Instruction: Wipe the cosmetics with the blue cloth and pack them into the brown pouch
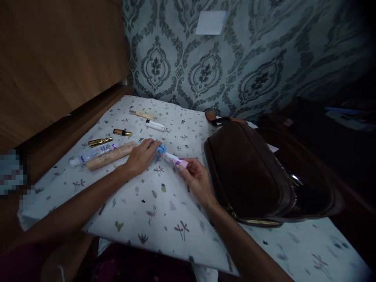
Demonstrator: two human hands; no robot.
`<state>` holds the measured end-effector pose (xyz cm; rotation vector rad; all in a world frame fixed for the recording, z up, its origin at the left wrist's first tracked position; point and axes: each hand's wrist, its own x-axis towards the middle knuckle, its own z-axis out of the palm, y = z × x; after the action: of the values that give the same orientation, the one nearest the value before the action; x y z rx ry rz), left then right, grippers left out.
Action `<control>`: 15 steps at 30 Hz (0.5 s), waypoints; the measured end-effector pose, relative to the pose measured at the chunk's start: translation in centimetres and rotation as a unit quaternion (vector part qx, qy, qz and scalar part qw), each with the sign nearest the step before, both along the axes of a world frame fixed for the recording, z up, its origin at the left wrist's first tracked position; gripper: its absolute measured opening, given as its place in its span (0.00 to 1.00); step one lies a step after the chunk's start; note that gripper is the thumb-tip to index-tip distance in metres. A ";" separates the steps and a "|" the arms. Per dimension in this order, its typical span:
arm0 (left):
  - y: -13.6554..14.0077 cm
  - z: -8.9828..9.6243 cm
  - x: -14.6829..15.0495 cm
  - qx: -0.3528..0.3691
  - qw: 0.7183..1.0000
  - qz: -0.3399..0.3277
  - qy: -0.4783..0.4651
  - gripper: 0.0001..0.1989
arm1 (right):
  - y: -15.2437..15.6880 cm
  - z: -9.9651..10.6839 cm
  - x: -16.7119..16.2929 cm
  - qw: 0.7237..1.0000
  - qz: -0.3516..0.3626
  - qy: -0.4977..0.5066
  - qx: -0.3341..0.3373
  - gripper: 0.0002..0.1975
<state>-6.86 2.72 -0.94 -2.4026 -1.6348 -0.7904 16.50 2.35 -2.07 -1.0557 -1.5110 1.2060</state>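
Note:
My right hand (197,178) is closed around the pink end of a slim white tube with purple and pink marks (175,159). At the tube's other end, my left hand (143,156) has its fingers over a small blue piece (160,149), perhaps cloth, which meets the tube's tip. Part of the blue piece is hidden under those fingers. Close by my left hand lie a long beige tube (110,156) and a clear tube with a white cap (78,160). A gold tube (100,141) and a black-and-gold tube (122,132) rest behind them.
A dark brown bag (243,168), unzipped, stands right of my right hand. Farther back on the patterned cloth (152,239) lie a white pen-like stick (156,125) and a beige one (141,114). A wooden cabinet (58,58) borders the left; the patterned wall (182,58) the back.

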 end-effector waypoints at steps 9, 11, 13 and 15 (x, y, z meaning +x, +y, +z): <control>-2.7 -0.4 3.7 0.106 0.990 -0.076 0.046 0.17 | -0.3 0.4 -0.2 0.997 -0.022 0.049 -0.059 0.17; -3.1 -0.7 4.5 0.133 0.983 -0.104 0.077 0.17 | -0.4 0.3 -0.3 0.995 -0.022 0.070 -0.070 0.19; -3.1 -0.9 4.6 0.132 0.983 -0.093 0.091 0.18 | -0.4 0.3 -0.3 0.993 -0.017 0.084 -0.083 0.19; -2.6 -0.9 4.0 0.098 0.989 -0.060 0.096 0.18 | -0.4 0.6 -0.3 0.989 -0.018 0.104 -0.099 0.19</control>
<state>-2.91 0.13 -1.88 -2.3695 -1.2894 -0.6772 16.18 1.93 -1.52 -1.0454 -1.2268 1.4161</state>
